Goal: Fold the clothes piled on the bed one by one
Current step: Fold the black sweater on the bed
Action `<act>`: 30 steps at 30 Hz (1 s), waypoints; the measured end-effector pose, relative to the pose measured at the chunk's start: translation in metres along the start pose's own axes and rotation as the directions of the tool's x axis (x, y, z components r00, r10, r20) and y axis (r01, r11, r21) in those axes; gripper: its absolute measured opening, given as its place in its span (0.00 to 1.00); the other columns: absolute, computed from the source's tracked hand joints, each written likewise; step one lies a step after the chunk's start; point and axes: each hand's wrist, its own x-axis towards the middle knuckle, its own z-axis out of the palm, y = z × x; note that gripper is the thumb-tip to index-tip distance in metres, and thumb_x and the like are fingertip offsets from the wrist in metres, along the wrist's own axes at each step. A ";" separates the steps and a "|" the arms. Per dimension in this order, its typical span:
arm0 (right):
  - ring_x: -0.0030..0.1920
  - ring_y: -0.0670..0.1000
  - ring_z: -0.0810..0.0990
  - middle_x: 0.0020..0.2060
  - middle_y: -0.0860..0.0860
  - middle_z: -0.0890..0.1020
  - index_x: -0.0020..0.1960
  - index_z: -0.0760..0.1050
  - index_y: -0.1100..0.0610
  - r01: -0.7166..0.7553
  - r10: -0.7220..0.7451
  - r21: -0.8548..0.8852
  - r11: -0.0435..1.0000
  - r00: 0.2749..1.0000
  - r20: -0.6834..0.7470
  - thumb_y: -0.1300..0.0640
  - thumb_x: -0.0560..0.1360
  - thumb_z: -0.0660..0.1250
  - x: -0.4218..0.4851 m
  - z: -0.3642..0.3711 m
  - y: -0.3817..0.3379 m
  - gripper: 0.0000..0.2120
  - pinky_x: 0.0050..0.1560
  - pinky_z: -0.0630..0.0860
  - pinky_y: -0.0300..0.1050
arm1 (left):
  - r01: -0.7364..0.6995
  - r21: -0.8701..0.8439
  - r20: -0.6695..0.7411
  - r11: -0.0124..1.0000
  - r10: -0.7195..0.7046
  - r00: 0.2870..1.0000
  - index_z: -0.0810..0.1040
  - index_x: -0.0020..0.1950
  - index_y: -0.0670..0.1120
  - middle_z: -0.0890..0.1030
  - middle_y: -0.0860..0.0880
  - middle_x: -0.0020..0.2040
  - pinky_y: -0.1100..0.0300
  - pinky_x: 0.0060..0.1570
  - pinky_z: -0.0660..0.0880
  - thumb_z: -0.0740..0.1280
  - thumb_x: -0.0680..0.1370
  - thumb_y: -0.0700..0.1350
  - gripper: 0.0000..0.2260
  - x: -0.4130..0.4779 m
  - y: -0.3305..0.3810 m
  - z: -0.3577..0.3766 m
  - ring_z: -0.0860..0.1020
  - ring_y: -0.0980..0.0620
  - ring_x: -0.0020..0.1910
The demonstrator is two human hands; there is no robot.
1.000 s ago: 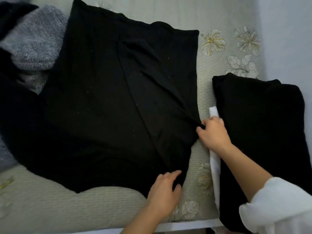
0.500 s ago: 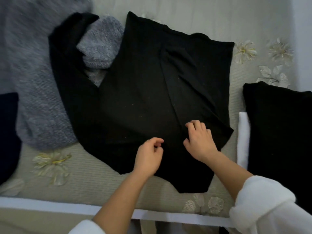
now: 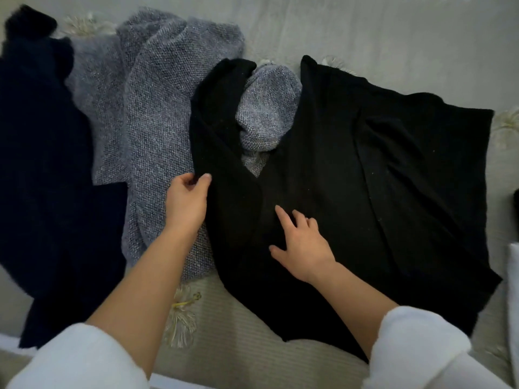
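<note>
left edge of garment lies at the left hand

black garment is spread on the bed, its left strip running away from the person and overlapping the grey knit. left hand pinches that edge, thumb and fingers closed on the fabric. right hand rests flat mid-garment, fingers spread. judgement: the fold goes rightward, and the left hand is the nearer one.

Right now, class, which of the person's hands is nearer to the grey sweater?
Left. The left hand pinches the black garment at its edge, directly over the grey sweater; the right hand rests flat mid-garment, farther right.
</note>
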 end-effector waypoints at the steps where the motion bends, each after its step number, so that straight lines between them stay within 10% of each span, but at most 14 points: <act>1: 0.74 0.60 0.56 0.77 0.55 0.54 0.77 0.40 0.43 -0.010 0.009 -0.036 0.999 1.000 -0.018 0.42 0.76 0.64 0.002 0.001 -0.002 0.41 0.64 0.72 0.55 | -0.002 -0.026 0.057 1.000 0.003 0.998 0.76 0.61 0.46 0.81 0.50 0.53 0.59 0.51 0.77 0.67 0.77 0.48 0.14 0.002 0.002 0.000 0.80 0.52 0.51; 6: 0.67 0.59 0.69 0.70 0.56 0.68 0.75 0.37 0.36 0.010 -0.005 0.104 0.995 0.999 -0.045 0.41 0.75 0.63 0.003 -0.012 -0.003 0.40 0.63 0.72 0.51 | -0.317 -0.113 0.169 0.942 0.332 0.928 0.80 0.44 0.52 0.84 0.55 0.41 0.68 0.40 0.77 0.69 0.75 0.46 0.01 -0.009 0.010 0.008 0.81 0.61 0.42; 11: 0.70 0.58 0.68 0.73 0.56 0.67 0.73 0.40 0.30 -0.005 -0.003 0.202 0.979 0.999 0.040 0.32 0.76 0.55 0.003 -0.028 -0.004 0.32 0.70 0.66 0.52 | 0.395 -0.555 0.497 0.733 -0.089 0.863 0.79 0.48 0.42 0.81 0.46 0.43 0.57 0.49 0.77 0.56 0.82 0.49 0.16 0.000 0.032 0.027 0.80 0.50 0.45; 17: 0.76 0.65 0.48 0.77 0.59 0.50 0.74 0.44 0.33 -0.071 0.030 0.219 0.973 0.982 0.184 0.36 0.79 0.53 0.005 -0.024 -0.013 0.28 0.74 0.54 0.56 | 0.465 -0.517 0.612 0.719 -0.069 0.787 0.78 0.61 0.40 0.81 0.42 0.56 0.52 0.57 0.77 0.57 0.81 0.52 0.20 0.021 0.058 0.038 0.80 0.45 0.56; 22: 0.76 0.64 0.53 0.77 0.60 0.52 0.74 0.45 0.32 -0.069 0.016 0.236 0.969 0.975 0.221 0.37 0.79 0.55 0.008 -0.031 -0.009 0.28 0.75 0.56 0.55 | 0.497 -0.623 0.659 0.604 0.063 0.749 0.78 0.51 0.44 0.78 0.47 0.42 0.50 0.63 0.71 0.65 0.74 0.51 0.12 0.028 0.074 0.035 0.79 0.51 0.43; 27: 0.77 0.57 0.54 0.76 0.62 0.56 0.74 0.49 0.33 -0.067 0.002 0.251 0.966 0.968 0.253 0.38 0.78 0.58 0.014 -0.037 -0.008 0.29 0.73 0.59 0.49 | 0.334 -0.765 0.458 0.552 0.100 0.884 0.76 0.41 0.45 0.82 0.48 0.35 0.55 0.52 0.78 0.62 0.77 0.39 0.07 0.032 0.081 0.008 0.81 0.52 0.41; 30: 0.77 0.57 0.54 0.75 0.63 0.57 0.75 0.49 0.33 -0.056 -0.001 0.222 0.973 0.969 0.248 0.39 0.78 0.59 0.014 -0.037 -0.010 0.29 0.72 0.57 0.48 | 0.108 -0.689 0.271 0.717 0.117 0.956 0.73 0.43 0.48 0.79 0.50 0.36 0.61 0.41 0.78 0.59 0.76 0.35 0.09 0.037 0.079 -0.017 0.79 0.56 0.36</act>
